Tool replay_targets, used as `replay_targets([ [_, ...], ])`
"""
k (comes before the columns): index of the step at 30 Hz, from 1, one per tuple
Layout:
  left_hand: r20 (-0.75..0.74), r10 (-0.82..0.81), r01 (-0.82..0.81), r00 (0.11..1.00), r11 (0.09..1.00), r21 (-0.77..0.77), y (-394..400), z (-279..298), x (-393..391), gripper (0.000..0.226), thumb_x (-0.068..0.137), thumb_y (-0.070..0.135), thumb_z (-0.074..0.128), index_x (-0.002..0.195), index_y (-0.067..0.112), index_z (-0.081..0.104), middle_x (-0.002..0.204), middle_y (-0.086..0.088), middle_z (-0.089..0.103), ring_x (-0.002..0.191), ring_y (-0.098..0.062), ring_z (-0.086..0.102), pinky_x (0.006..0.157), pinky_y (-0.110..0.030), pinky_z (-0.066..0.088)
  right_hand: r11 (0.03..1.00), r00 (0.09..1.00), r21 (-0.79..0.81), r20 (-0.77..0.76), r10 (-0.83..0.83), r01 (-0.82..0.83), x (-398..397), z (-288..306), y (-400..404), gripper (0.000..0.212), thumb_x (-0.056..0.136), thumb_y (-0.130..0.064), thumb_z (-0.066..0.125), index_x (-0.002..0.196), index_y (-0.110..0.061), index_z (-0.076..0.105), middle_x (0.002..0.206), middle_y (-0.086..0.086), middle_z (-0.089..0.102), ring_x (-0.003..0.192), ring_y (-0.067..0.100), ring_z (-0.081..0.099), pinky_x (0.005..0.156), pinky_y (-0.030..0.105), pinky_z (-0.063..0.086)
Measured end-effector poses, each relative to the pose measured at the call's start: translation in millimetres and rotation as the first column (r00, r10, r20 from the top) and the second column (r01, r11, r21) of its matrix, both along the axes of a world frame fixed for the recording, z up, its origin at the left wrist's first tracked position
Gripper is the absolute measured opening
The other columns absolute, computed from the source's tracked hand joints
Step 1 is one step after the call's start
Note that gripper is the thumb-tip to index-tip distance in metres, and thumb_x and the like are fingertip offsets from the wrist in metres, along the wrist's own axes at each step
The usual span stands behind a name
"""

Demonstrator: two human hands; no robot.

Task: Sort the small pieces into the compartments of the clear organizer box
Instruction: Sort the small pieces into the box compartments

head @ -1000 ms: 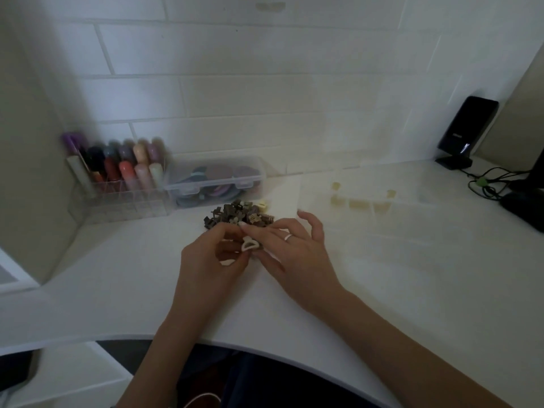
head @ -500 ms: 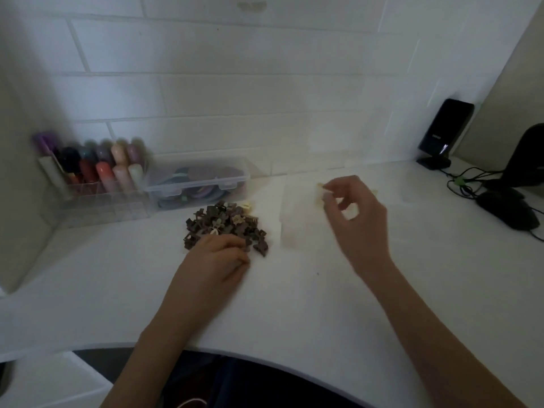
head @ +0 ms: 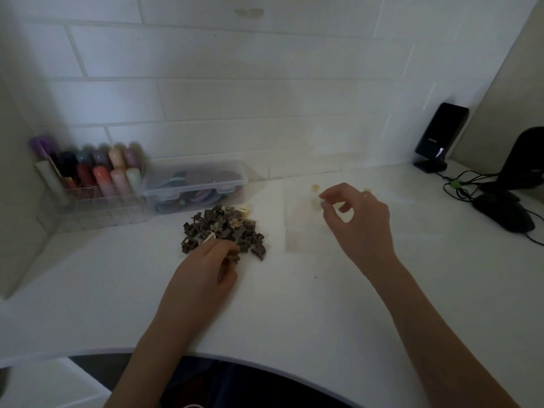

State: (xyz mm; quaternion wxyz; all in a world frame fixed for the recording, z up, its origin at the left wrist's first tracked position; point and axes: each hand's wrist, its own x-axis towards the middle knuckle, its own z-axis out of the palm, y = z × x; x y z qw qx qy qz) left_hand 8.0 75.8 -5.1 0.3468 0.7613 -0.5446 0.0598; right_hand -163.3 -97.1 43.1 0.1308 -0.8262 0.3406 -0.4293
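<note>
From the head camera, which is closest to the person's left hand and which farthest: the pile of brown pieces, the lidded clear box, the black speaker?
1. Brown pile: touching the left hand, at its fingertips.
2. Lidded box: behind the pile, by the wall.
3. Speaker: far right, back corner.

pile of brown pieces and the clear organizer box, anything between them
Head view: only bare white desk lies between the pile and the organizer box.

home craft desk: white tile wall (head: 265,98), marker rack (head: 88,184), mouse (head: 504,214), cables (head: 465,184).
</note>
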Motion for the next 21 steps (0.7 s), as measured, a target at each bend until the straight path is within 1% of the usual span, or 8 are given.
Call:
replay_targets([
  [4, 0.031, -0.032, 0.031, 0.999, 0.999, 0.031, -1, 0, 1, 0.040, 0.073, -0.001, 0.068, 0.111, 0.010, 0.064, 0.101, -0.003, 0.060, 0.080, -0.012, 0.051, 0.070, -0.023, 0.040, 0.999, 0.985, 0.025, -0.166, 0.041, -0.037, -6, 0, -8, 0.009, 0.087, -0.035, 0.059, 0.086, -0.040, 0.067, 0.082, -0.024, 0.064, 0.073, 0.005, 0.053, 0.092, 0.049, 0.042],
  [8, 0.026, -0.033, 0.032, 0.999, 0.999, 0.033, 0, 1, 0, 0.037, 0.073, -0.002, 0.069, 0.108, 0.010, 0.067, 0.097, 0.000, 0.059, 0.076, -0.011, 0.052, 0.067, -0.023, 0.041, 0.996, 0.998, 0.094, -0.057, 0.014, -0.008, -5, 0, -5, 0.038, 0.091, -0.048, 0.037, 0.093, -0.029, 0.070, 0.080, -0.013, 0.072, 0.069, 0.005, 0.062, 0.082, 0.040, 0.049],
  [10, 0.003, -0.014, 0.014, 1.000, 1.000, -0.012, 0, 2, 1, 0.031, 0.075, 0.003, 0.071, 0.105, 0.013, 0.068, 0.097, 0.004, 0.058, 0.074, -0.008, 0.053, 0.068, -0.022, 0.043, 0.995, 0.996, 0.047, -0.036, -0.084, 0.085, -5, -1, -6, 0.046, 0.094, -0.048, 0.029, 0.090, -0.021, 0.067, 0.077, -0.007, 0.073, 0.065, 0.015, 0.066, 0.071, 0.037, 0.051],
  [12, -0.124, 0.001, -0.012, 0.992, 0.996, -0.094, -1, 7, -1, 0.027, 0.076, 0.005, 0.072, 0.099, 0.019, 0.069, 0.093, 0.010, 0.061, 0.074, -0.004, 0.058, 0.069, -0.014, 0.045, 0.990, 0.986, -0.023, -0.093, -0.141, 0.139, -4, -4, -4, 0.044, 0.096, -0.046, 0.032, 0.085, -0.017, 0.063, 0.075, 0.000, 0.072, 0.063, 0.023, 0.063, 0.066, 0.036, 0.049],
  [14, -0.391, -0.007, -0.065, 0.921, 0.983, -0.171, -5, 13, -2, 0.027, 0.074, 0.003, 0.073, 0.090, 0.024, 0.068, 0.090, 0.013, 0.065, 0.077, 0.000, 0.062, 0.068, -0.004, 0.044, 0.997, 0.987, -0.026, -0.140, -0.080, 0.078, 2, -9, 1, 0.031, 0.096, -0.038, 0.046, 0.084, -0.015, 0.062, 0.076, 0.002, 0.070, 0.064, 0.021, 0.060, 0.063, 0.031, 0.041],
  [16, -0.594, -0.057, -0.086, 0.802, 0.974, -0.209, -10, 16, -4, 0.029, 0.072, -0.001, 0.074, 0.086, 0.023, 0.067, 0.090, 0.009, 0.069, 0.074, 0.000, 0.064, 0.066, -0.004, 0.046, 0.999, 0.993, -0.031, -0.119, -0.010, 0.006, 10, -13, 11, 0.022, 0.093, -0.034, 0.054, 0.085, -0.015, 0.064, 0.078, 0.001, 0.068, 0.069, 0.020, 0.059, 0.063, 0.026, 0.034],
  [19, -0.730, -0.213, -0.053, 0.649, 0.945, -0.323, -18, 23, -8, 0.035, 0.068, -0.009, 0.074, 0.094, 0.012, 0.064, 0.088, -0.001, 0.070, 0.075, -0.010, 0.066, 0.068, -0.011, 0.050, 0.972, 0.999, -0.230, -0.006, 0.045, -0.045, 22, -17, 28, 0.017, 0.089, -0.028, 0.059, 0.097, -0.015, 0.067, 0.095, 0.001, 0.067, 0.087, 0.021, 0.056, 0.080, 0.029, 0.039],
  [21, -0.777, -0.332, -0.011, 0.534, 0.917, -0.399, -23, 28, -13, 0.039, 0.067, -0.017, 0.069, 0.095, 0.009, 0.058, 0.079, 0.001, 0.072, 0.071, -0.009, 0.067, 0.066, -0.015, 0.052, 0.924, 0.979, -0.325, -0.035, 0.200, -0.200, 30, -21, 40, 0.022, 0.089, -0.023, 0.058, 0.107, -0.015, 0.068, 0.104, 0.003, 0.067, 0.096, 0.018, 0.053, 0.089, 0.031, 0.039],
])
